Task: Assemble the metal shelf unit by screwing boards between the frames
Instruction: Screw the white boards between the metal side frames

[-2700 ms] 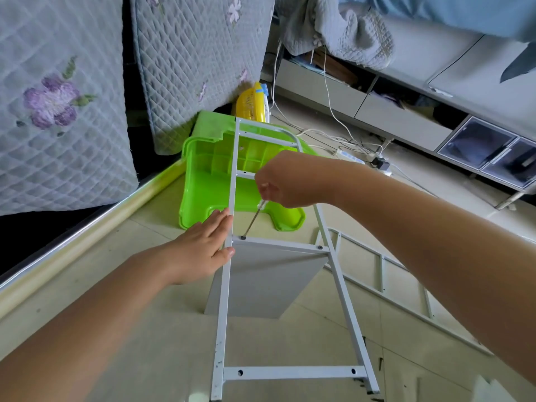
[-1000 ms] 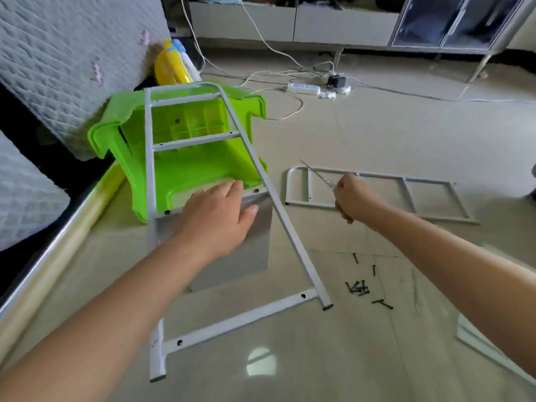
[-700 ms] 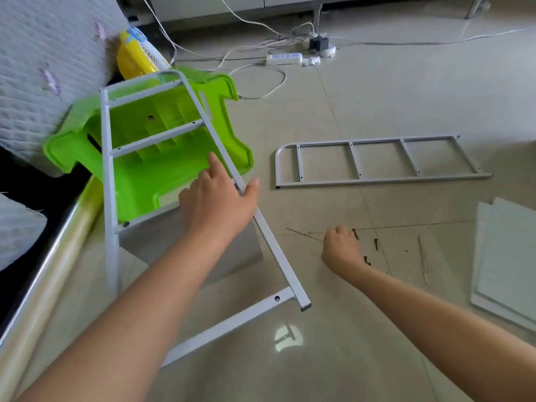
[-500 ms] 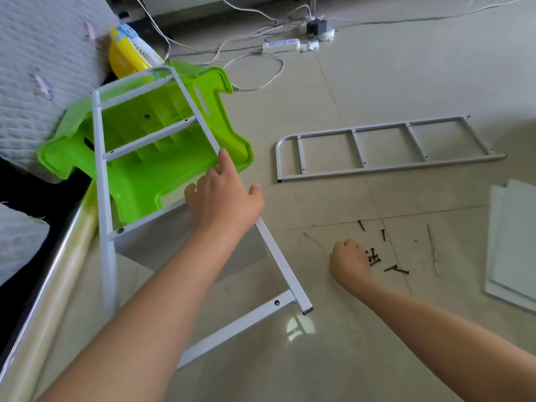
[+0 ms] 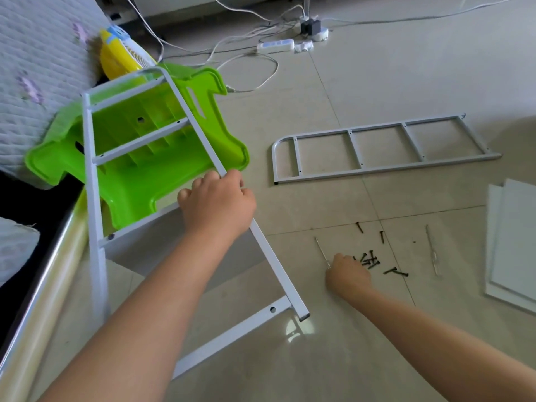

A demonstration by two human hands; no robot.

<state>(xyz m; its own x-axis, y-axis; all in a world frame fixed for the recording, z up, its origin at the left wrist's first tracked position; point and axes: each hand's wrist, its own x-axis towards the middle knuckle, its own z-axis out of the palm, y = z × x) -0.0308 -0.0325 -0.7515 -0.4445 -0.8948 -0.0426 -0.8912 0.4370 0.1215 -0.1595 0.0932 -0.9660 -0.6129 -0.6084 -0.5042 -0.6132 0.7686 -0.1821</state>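
Head view: left hand (image 5: 216, 204) is gripping the white frame's (image 5: 92, 181) rail above the floor tiles; right hand (image 5: 346, 274) is holding a thin screwdriver (image 5: 321, 250), curling beside scattered screws (image 5: 369, 261).

Left hand (image 5: 216, 204) grips white frame (image 5: 185, 111) rail, frame leaning on green stool (image 5: 139, 158). Right hand (image 5: 348, 274) holds screwdriver (image 5: 322, 252), down at black screws (image 5: 374, 261) on floor.

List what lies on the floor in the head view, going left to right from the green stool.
green stool → left hand on the propped frame → right hand → loose screws → white boards
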